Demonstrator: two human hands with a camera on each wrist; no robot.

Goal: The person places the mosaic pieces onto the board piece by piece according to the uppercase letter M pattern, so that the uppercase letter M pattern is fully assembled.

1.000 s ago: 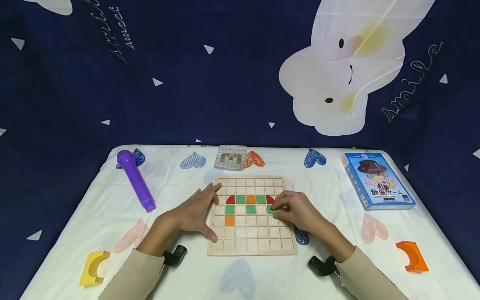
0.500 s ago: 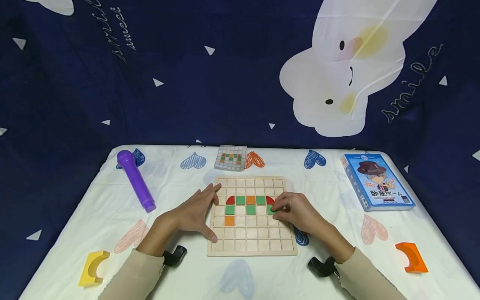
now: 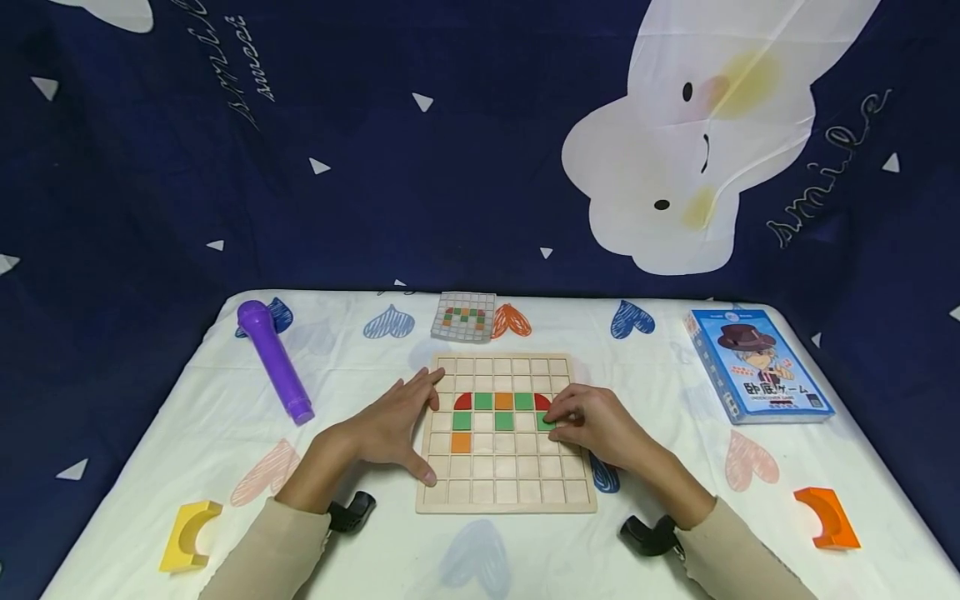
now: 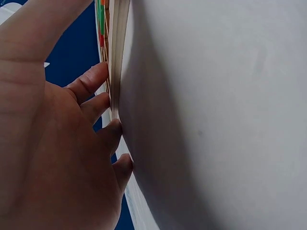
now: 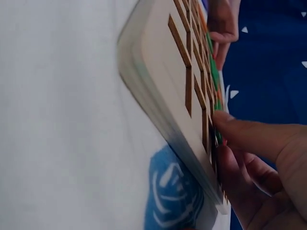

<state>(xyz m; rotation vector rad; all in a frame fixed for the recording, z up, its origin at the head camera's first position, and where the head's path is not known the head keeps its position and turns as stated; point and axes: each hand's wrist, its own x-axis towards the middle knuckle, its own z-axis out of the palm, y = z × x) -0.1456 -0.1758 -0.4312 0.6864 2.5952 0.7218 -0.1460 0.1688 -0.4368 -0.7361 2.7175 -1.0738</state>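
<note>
I seat the green tile (image 3: 543, 421) flat in its cell at the board's (image 3: 506, 492) right side, square to the grid. My right hand (image 3: 592, 425) pinches it with curled fingers; my left hand (image 3: 390, 425), fingers straight, braces the board's left edge on the table (image 3: 637, 367)

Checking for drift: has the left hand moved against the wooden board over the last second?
No. The left hand rests open against the left edge of the wooden board, index tip by the same upper cell, thumb by the same lower cell.
</note>
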